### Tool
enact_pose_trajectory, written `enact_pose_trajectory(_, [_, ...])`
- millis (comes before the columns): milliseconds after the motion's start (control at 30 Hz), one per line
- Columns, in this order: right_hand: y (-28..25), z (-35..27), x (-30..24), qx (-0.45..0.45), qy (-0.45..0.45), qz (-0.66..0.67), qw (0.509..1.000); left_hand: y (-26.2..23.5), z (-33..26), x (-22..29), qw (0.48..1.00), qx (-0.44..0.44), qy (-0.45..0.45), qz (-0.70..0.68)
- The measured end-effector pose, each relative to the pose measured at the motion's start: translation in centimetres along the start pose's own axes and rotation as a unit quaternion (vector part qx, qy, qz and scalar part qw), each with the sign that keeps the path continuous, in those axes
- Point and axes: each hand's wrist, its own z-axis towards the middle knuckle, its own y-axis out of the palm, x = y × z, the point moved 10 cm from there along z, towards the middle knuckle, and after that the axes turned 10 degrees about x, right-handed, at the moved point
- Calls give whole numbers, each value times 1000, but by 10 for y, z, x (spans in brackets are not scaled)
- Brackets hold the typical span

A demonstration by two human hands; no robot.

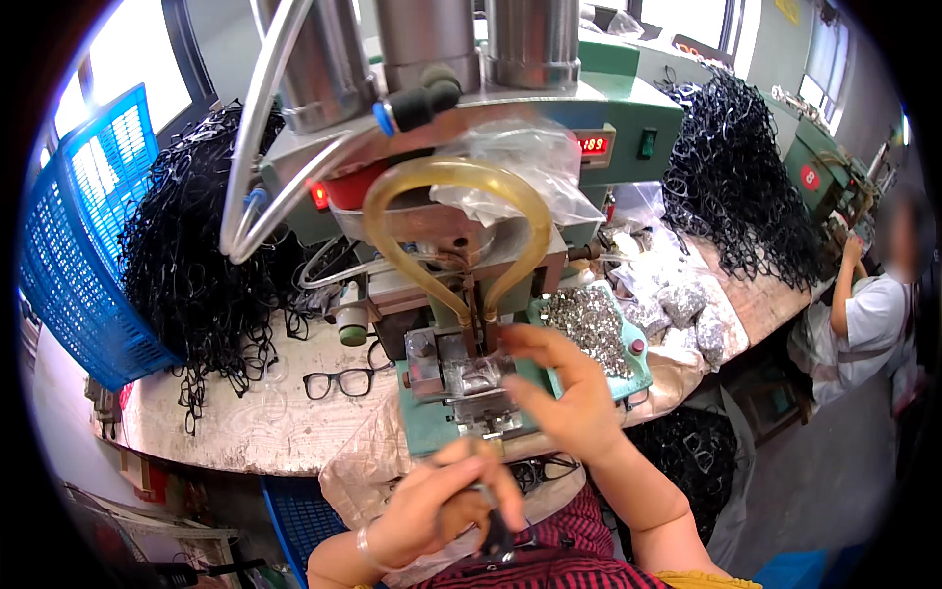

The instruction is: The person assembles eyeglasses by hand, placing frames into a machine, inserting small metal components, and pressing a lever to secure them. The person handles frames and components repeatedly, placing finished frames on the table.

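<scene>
My left hand (446, 499), with a bracelet at the wrist, is closed low in front of the machine. A black eyeglass frame (498, 542), blurred and partly covered by the fingers, hangs from it over my striped apron. My right hand (567, 393) reaches in beside the metal fixture (475, 377) of the bench machine. Its thumb and forefinger are apart, slightly smeared by motion, and nothing shows between them. Above the fixture, a yellowish hose (542, 221) loops down to the machine's narrow head. More dark frames (535, 473) lie just below the fixture.
A green tray (640, 378) of small metal parts stands right of the fixture. Tangled black frames pile up left (186, 226) and right (736, 167). A blue basket (83, 265) leans at the left. One black frame (339, 384) lies on the table. Another person (873, 324) sits far right.
</scene>
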Motion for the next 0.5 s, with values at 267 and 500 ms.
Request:
enact_pose_trajectory(267, [-114, 6, 75, 177, -175, -447, 859, 0, 49, -27, 990, 54, -76, -107])
enact_pose_trajectory(500, [-51, 13, 61, 20, -274, -440, 855, -6, 51, -29, 992, 28, -62, -107])
